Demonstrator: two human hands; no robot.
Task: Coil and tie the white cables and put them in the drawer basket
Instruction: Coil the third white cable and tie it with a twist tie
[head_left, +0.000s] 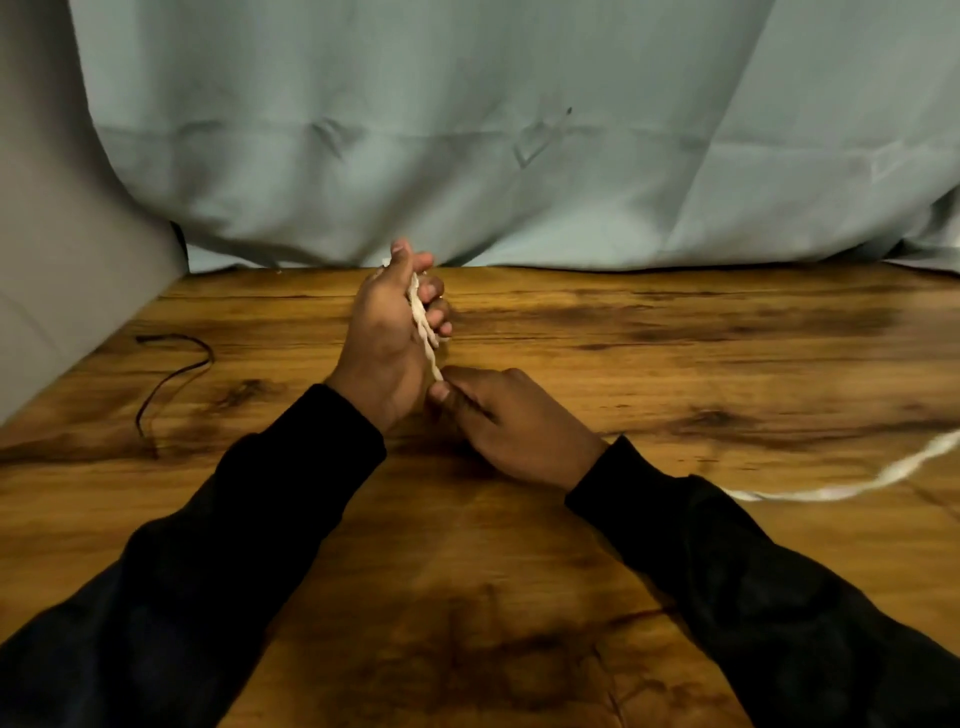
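While the left hand (387, 332) grips bunched white cable (423, 325), the right hand (506, 421) pinches its strand.

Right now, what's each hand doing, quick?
Left hand: closed, fingers curled round the coiled part of the white cable.
Right hand: closed, fingers pinching the same cable just below the left hand.

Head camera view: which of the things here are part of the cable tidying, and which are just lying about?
Part of the job:
- white cable, gripped in the left hand and pinched lower down by the right hand
- its loose length trailing on the wooden table

Just lying about:
- thin dark wire at the table's left
- pale cloth backdrop

No drawer basket is in view.
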